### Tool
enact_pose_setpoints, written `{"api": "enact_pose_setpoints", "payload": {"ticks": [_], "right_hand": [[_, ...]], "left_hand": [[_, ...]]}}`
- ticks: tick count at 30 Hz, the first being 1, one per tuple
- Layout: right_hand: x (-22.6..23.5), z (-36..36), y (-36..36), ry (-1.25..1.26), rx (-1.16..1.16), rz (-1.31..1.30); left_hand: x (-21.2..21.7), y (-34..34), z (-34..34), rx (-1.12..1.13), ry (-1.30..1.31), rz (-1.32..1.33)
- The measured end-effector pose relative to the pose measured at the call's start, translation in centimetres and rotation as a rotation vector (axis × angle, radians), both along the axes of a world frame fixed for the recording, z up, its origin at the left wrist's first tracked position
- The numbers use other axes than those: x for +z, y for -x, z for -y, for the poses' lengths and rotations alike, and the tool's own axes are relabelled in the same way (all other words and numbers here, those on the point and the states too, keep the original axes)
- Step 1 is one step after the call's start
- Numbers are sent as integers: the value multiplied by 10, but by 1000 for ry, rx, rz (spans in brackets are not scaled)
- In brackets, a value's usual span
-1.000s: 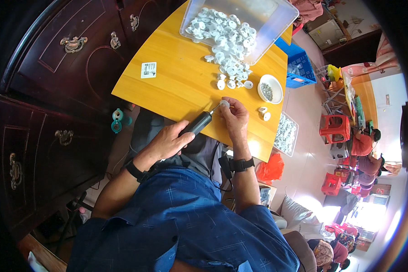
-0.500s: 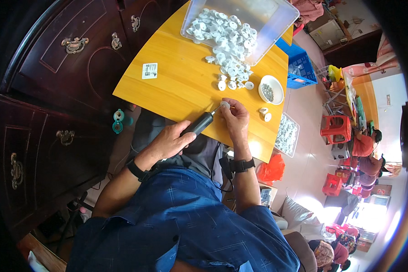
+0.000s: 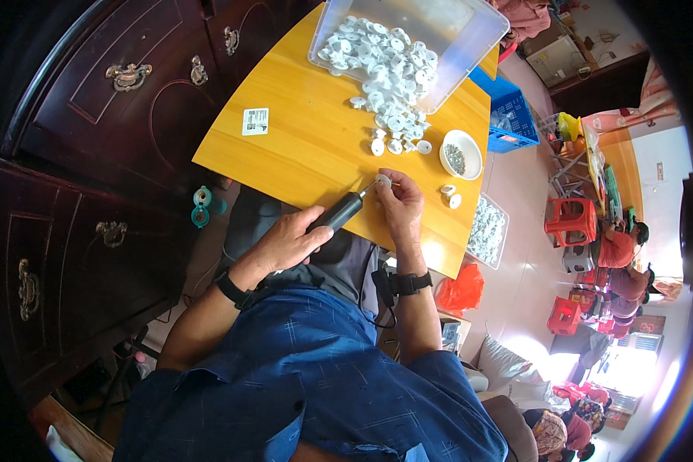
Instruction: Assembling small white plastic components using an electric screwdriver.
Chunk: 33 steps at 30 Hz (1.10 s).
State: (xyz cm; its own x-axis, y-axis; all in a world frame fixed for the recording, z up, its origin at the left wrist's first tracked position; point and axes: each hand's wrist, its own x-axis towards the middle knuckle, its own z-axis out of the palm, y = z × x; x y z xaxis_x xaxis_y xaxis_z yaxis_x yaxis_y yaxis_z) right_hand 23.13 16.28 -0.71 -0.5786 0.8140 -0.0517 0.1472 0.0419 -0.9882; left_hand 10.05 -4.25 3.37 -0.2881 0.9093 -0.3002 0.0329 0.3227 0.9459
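My left hand (image 3: 287, 242) grips a black electric screwdriver (image 3: 339, 212) whose tip points up and to the right at a small white plastic part (image 3: 383, 181). My right hand (image 3: 399, 202) pinches that part against the yellow table (image 3: 300, 158) near its front edge. Just beyond my hands, several loose white parts (image 3: 393, 142) lie on the table. A small white bowl (image 3: 460, 154) with tiny dark screws stands to the right of them.
A clear plastic bin (image 3: 439, 31) tipped on its side spills a heap of white parts at the table's far end. A small card (image 3: 255, 121) lies at the left. Dark wooden cabinets (image 3: 92, 154) stand on the left. A tray of parts (image 3: 487, 229) and a blue crate (image 3: 513, 122) sit on the floor at the right, where people sit farther off.
My right hand has shifted slightly while it holds the white part at the screwdriver's tip. My left hand stays on the screwdriver.
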Motion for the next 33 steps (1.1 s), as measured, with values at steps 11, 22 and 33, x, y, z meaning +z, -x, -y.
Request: {"api": "enact_pose_setpoints", "payload": {"ticks": [11,22,33], "right_hand": [[-1,0,-1,-9,6,-6],[-5,-1,-2,-8,22,-5],[-7,1,-1,-13,25,-57]], "left_hand": [[1,0,0,-10,-5,3],[-2,1,0,-11,-9,-4],[0,3,2,-25,-4,148]]}}
